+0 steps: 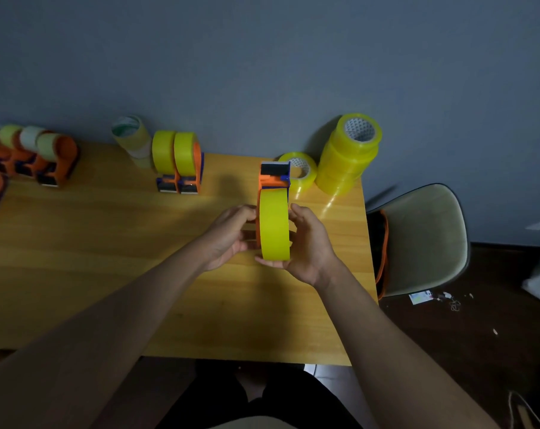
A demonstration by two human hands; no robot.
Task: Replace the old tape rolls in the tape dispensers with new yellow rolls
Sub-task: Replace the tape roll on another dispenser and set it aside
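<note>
An orange tape dispenser with a blue and black cutter head is held upright above the wooden table, a bright yellow roll seated in it. My left hand grips its left side and my right hand cups the roll from the right and below. Two dispensers with yellow rolls stand at the back centre. Several orange dispensers with pale old rolls line the far left. A stack of new yellow rolls and one loose yellow roll sit at the back right.
A stack of pale used rolls stands against the grey wall. A beige chair with an orange-strapped bag is right of the table's edge. Small litter lies on the dark floor at the right.
</note>
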